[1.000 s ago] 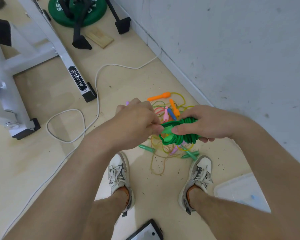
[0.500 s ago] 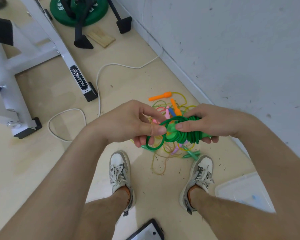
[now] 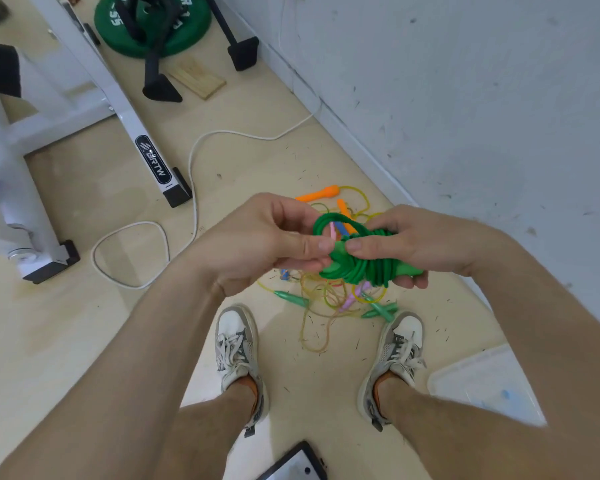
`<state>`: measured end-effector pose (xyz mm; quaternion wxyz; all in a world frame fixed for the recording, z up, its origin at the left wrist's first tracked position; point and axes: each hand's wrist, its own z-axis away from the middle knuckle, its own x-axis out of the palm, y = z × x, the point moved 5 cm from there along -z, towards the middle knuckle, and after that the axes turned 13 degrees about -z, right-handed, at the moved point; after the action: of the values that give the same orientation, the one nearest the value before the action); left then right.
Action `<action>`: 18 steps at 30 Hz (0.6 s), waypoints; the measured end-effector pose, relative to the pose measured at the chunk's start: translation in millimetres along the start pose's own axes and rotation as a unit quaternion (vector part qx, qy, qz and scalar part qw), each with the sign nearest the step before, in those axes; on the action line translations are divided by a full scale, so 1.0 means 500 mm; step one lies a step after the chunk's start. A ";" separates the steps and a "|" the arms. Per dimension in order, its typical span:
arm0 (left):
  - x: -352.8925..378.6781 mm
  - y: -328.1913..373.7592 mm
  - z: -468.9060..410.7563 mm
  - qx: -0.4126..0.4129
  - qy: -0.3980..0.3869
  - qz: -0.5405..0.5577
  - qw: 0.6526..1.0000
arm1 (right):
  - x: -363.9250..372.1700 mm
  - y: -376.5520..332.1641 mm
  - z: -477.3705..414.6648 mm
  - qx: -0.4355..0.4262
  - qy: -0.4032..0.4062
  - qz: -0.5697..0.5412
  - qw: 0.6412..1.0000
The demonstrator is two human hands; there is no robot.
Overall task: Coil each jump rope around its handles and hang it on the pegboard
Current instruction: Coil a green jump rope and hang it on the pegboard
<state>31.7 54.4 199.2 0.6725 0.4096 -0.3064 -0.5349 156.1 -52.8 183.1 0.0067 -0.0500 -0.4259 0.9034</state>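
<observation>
The right hand [image 3: 420,244] is curled round the coiled green jump rope [image 3: 368,271], its thumb pressed on the wraps, holding it in the air above the floor. The left hand [image 3: 267,244] pinches a loose loop of the same cord. Below them, a tangle of other ropes [image 3: 326,296] lies on the floor [image 3: 84,323] near the shoes [image 3: 236,341] and the wall [image 3: 465,98].

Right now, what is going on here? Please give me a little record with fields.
Activity: coiling a green jump rope around its handles
Right hand: grips the coiled bundle, thumb on top
Left hand: pinches a loose loop of the same rope
On floor: tangled pile of other ropes, orange handle, white cable
Pegboard: not in view
</observation>
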 end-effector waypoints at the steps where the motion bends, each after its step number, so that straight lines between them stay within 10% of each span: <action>1: -0.006 0.006 -0.001 0.018 0.042 -0.015 0.999 | 0.001 0.000 -0.002 0.000 0.001 0.001 1.000; 7: -0.030 0.012 -0.002 0.038 0.208 -0.230 0.950 | -0.006 0.007 -0.005 0.016 0.027 0.017 0.999; 18: -0.024 0.012 0.001 0.021 0.155 -0.242 0.958 | 0.000 0.005 -0.008 0.013 0.022 0.035 0.999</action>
<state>31.2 66.3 205.2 0.5536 0.5632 -0.1017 -0.6050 156.4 -51.3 178.7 -0.0145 -0.0848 -0.4118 0.9072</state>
